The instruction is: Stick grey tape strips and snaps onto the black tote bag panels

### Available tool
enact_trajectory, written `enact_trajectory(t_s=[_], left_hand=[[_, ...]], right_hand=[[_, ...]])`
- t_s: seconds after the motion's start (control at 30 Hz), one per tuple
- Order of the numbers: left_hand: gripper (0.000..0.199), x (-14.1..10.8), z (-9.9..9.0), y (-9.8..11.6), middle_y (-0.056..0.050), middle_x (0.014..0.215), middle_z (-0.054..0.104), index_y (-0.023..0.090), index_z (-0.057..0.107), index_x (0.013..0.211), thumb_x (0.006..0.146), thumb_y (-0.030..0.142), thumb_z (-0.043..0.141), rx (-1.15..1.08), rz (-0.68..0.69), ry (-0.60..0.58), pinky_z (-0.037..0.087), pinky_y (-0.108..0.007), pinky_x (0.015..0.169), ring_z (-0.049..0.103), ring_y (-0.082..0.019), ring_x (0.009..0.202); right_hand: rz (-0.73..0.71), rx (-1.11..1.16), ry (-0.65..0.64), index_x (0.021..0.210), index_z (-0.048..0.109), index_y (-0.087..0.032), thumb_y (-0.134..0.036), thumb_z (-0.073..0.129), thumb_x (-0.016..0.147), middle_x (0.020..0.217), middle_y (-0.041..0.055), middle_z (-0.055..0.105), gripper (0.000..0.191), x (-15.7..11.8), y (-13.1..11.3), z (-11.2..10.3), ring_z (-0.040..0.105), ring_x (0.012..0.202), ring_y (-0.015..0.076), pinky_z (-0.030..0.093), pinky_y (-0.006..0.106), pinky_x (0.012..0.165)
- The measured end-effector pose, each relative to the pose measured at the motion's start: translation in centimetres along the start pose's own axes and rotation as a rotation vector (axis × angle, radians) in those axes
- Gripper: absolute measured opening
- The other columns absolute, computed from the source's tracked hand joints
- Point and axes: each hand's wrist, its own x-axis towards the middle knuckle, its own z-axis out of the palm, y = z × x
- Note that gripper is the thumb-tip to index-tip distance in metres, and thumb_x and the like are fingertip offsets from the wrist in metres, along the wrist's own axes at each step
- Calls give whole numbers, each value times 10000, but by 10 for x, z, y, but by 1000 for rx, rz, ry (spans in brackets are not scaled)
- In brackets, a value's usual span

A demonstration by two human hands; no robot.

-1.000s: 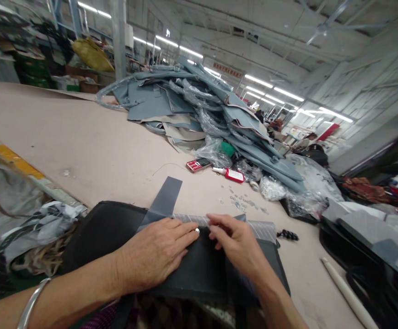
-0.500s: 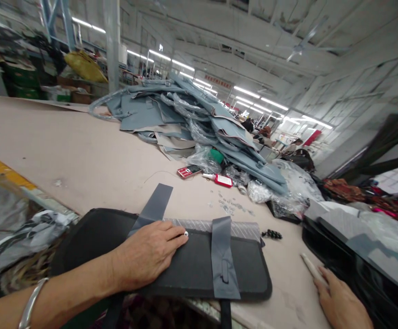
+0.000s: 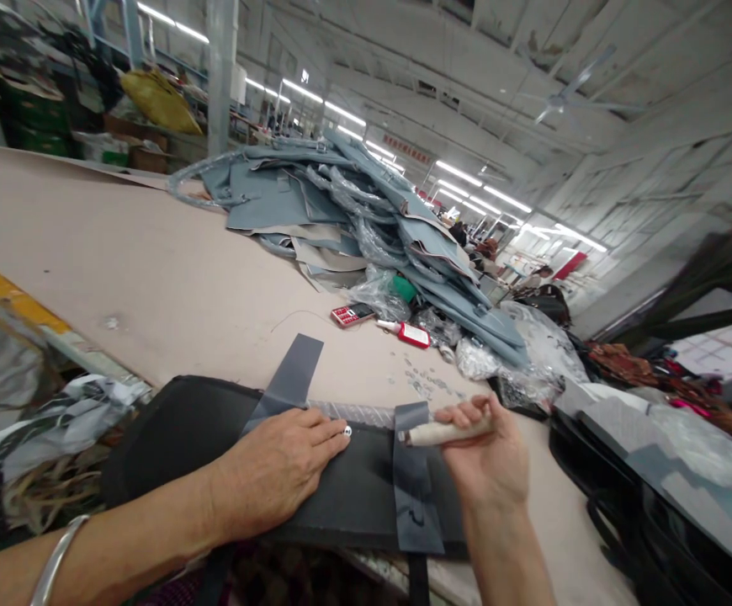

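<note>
My left hand lies on a black bag panel, fingers together, with a small shiny white piece at the fingertips. My right hand is closed around a stick-like tool with a pale handle. Its short dark and metallic end points left, over a grey strap. This strap crosses the panel's right part and has a dark slot-like mark near its lower end. Another grey strap sticks up beyond my left hand. Striped lining shows along the panel's far edge.
Small loose rings lie scattered beyond the panel. Behind them are a red phone, a red glue bottle and a pile of blue-grey bag pieces with plastic wrap. Glossy black bags stand at the right.
My right hand has come left from the table beside the black bags, bringing the pale-handled tool over the right strap. My left hand has stayed on the panel.
</note>
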Motion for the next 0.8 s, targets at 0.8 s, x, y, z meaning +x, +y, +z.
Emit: enact_trajectory(t_s=[0.8], left_hand=[[285, 8, -15, 0, -32, 1261, 634, 184, 577, 1196, 924, 228, 502, -126, -47, -178, 422, -396, 860, 558, -234, 1044]], right_hand=[[63, 5, -199, 521, 431, -204, -322, 578, 881, 435, -131, 124, 406, 15, 76, 35, 61, 360, 64, 278, 185, 340]])
